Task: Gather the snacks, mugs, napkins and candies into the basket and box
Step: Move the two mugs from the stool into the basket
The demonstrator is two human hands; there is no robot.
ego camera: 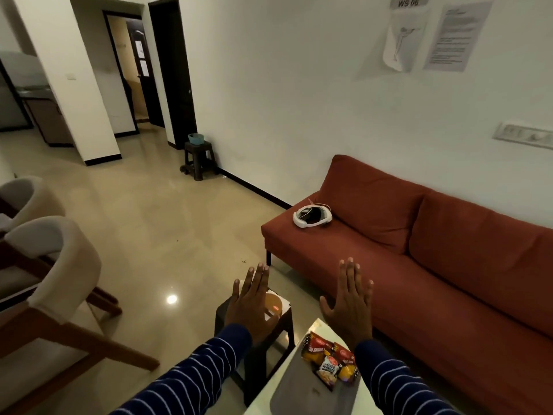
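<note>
Both hands are held out flat, palms down and fingers spread, with nothing gripped: the left hand (250,304) in a navy striped sleeve above a small dark side table (284,327), the right hand (350,307) above the near corner of a white table (314,327). The pose is judged a ready or start gesture rather than a reach, since neither hand touches anything.

Item: three small snack packets in red and yellow foil (330,359), one marked salted peanuts, laid overlapping on a grey rounded tray or mat (296,393) that rests on the white table, just below the right wrist. They are judged the nearest things to be gathered.

Item: a shallow round orange-tinted dish on a white board (276,302), set on the dark side table and partly hidden by the left hand. A small red object lies in it; what it is cannot be told.

Item: a small blue basket (196,138) on a dark stool (200,158) by the far doorway, well apart from the hands. Its contents cannot be seen.

Item: a white headset (312,216) on the rust-red fabric sofa (449,250).

No box, mugs or napkins are in view.
</note>
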